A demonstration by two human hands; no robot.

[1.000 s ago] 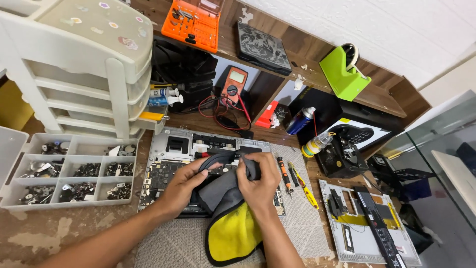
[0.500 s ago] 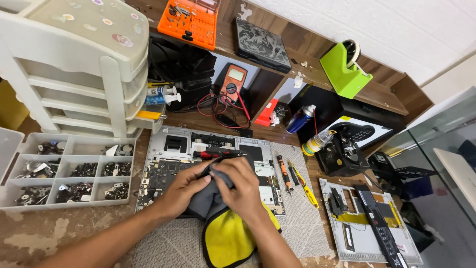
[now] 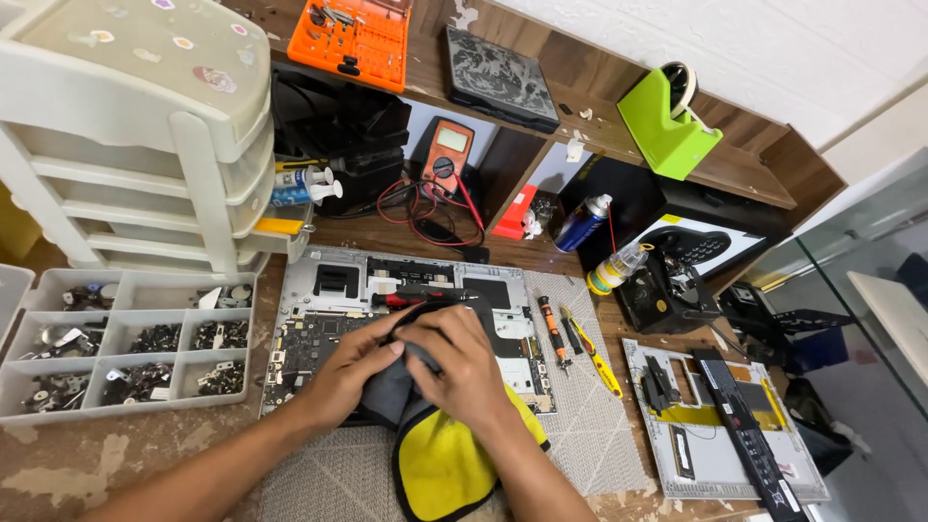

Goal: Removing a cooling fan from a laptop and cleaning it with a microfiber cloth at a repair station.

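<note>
Both hands together on grey-and-yellow cloth [image 3: 440,464]: left hand [image 3: 350,372] and right hand [image 3: 466,372] pinching it (grey part) over opened laptop chassis [image 3: 319,290] on bench [image 3: 126,454]; screwdrivers [image 3: 553,329] just right.

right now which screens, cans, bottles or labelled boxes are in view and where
multimeter: under the shelf behind the opened laptop, orange and black, grey screen.
spray can: right of the multimeter, blue, white cap, red straw.
small bottle: below the can, clear, yellow label.
black box: right, white picture panel.
</note>
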